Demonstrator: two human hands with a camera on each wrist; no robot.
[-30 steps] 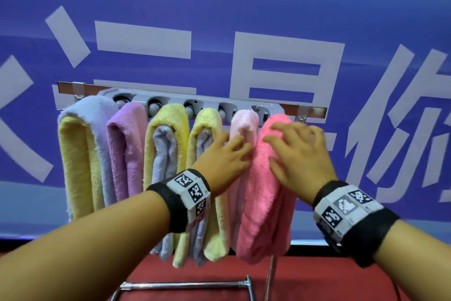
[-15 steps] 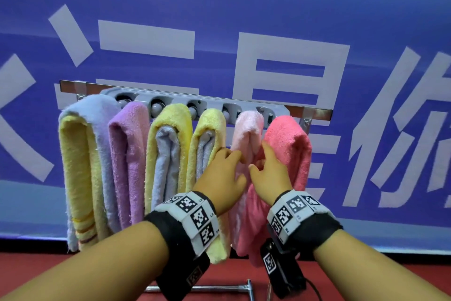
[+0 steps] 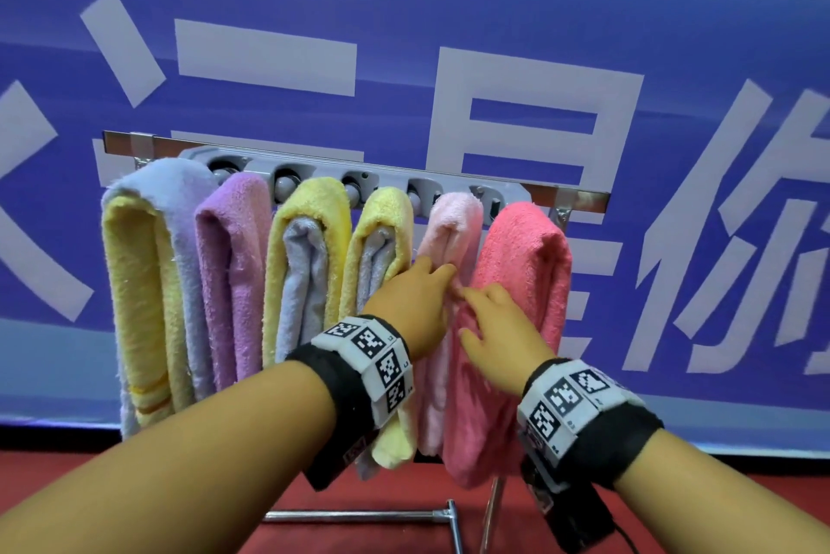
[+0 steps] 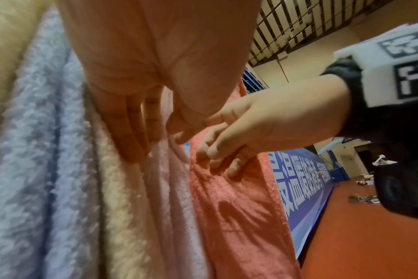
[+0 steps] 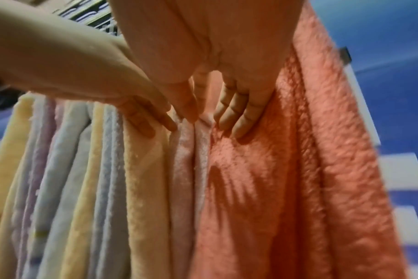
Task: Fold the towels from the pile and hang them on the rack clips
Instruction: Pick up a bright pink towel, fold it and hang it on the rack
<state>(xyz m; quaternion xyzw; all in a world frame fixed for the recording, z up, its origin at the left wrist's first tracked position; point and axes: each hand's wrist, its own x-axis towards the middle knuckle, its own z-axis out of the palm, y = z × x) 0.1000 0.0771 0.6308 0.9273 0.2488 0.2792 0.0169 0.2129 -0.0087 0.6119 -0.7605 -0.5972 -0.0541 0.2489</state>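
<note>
A grey clip strip (image 3: 314,169) on a metal rail carries several folded towels side by side. At the right end hang a light pink towel (image 3: 453,225) and a coral towel (image 3: 525,266). My left hand (image 3: 431,279) lies with straight fingers (image 4: 131,136) on the seam between the pale yellow towel (image 3: 386,234) and the light pink one. My right hand (image 3: 476,302) rests its fingers (image 5: 236,120) flat on the coral towel's left edge, with its thumb on the light pink towel (image 5: 184,169). Neither hand holds anything.
Left of my hands hang a yellow-and-blue towel (image 3: 134,266), a purple one (image 3: 233,266) and a yellow one wrapped round blue (image 3: 305,270). The rack's foot bar (image 3: 359,515) and pole (image 3: 492,513) stand on red floor before a blue banner (image 3: 449,14).
My right hand has come down from the top of the coral towel to its left edge at mid-height. My left hand has stayed on the light pink towel.
</note>
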